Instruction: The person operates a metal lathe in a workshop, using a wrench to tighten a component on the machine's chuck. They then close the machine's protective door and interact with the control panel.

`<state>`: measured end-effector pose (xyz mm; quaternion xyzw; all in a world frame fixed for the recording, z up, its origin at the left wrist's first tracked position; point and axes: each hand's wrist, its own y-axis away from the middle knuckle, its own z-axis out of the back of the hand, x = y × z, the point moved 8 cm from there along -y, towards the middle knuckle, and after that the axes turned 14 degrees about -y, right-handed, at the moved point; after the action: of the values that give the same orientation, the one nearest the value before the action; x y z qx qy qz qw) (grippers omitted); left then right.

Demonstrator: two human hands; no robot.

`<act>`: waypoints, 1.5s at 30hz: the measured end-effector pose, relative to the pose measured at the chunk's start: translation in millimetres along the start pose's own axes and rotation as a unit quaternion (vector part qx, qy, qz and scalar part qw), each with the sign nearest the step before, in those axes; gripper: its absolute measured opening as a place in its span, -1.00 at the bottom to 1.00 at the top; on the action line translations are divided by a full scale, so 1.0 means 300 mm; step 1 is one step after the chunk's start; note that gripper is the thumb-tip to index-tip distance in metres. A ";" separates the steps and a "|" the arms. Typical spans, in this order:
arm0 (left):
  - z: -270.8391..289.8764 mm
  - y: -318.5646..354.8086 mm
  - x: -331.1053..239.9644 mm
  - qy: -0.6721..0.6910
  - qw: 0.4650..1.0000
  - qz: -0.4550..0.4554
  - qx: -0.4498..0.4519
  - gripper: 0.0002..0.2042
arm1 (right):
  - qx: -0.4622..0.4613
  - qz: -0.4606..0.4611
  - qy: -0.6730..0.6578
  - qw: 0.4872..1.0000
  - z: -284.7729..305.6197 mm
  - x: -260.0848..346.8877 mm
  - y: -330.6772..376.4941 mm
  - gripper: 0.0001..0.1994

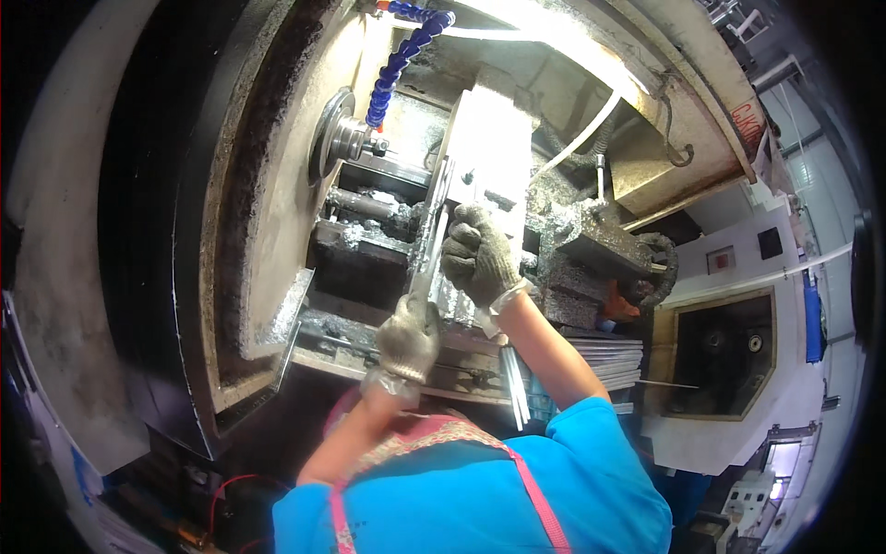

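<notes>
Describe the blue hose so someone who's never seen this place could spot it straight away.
In the open machine, find the round metal fitting on the left wall. The hose curves down from the picture's top edge and ends close beside that fitting in the image. It is deep blue with bead-like segments, unlike the smooth white tube to its right.

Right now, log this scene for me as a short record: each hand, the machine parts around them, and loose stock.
Left hand: gloved, at the near end of a pale metal bar; grip unclear
Right hand: gloved, fingers curled, beside the brightly lit machine block; whether it holds anything is unclear
Spindle: round metal nose, left of the block
Hose: blue, segmented, above the spindle
Stock: stacked metal rods, right of the right forearm
Debris: metal chips on machine surfaces
</notes>
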<state>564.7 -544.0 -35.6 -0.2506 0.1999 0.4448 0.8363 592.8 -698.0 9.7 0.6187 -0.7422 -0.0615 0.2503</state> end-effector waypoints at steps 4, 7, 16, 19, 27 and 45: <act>0.033 -0.007 -0.015 0.011 1.000 -0.015 -0.024 -0.51 | -0.026 -0.062 0.072 0.995 -0.011 -0.015 -0.005 -0.76; 0.033 -0.002 -0.015 0.012 0.999 -0.023 -0.030 -0.45 | -0.039 -0.047 0.000 0.998 -0.020 -0.012 -0.036 -0.74; 0.062 -0.016 -0.021 0.067 0.998 -0.002 -0.016 -0.42 | -0.042 0.050 -0.099 0.993 -0.059 -0.068 -0.127 -0.78; 0.047 -0.020 -0.023 0.050 0.999 -0.005 0.007 -0.49 | -0.064 0.064 -0.097 0.991 -0.165 -0.137 -0.240 -0.73; 0.088 -0.050 -0.050 0.021 0.998 -0.016 0.048 -0.49 | -0.026 0.043 -0.062 0.997 -0.300 -0.190 -0.511 -0.79; 0.026 0.002 -0.019 -0.007 0.999 -0.036 0.019 -0.46 | 0.089 -0.102 0.264 0.955 -0.234 -0.074 -0.503 -0.60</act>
<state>562.1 -542.6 -26.5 -0.2381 0.1931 0.4123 0.8579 760.5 -695.9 3.6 0.7049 -0.5850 0.1450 0.3741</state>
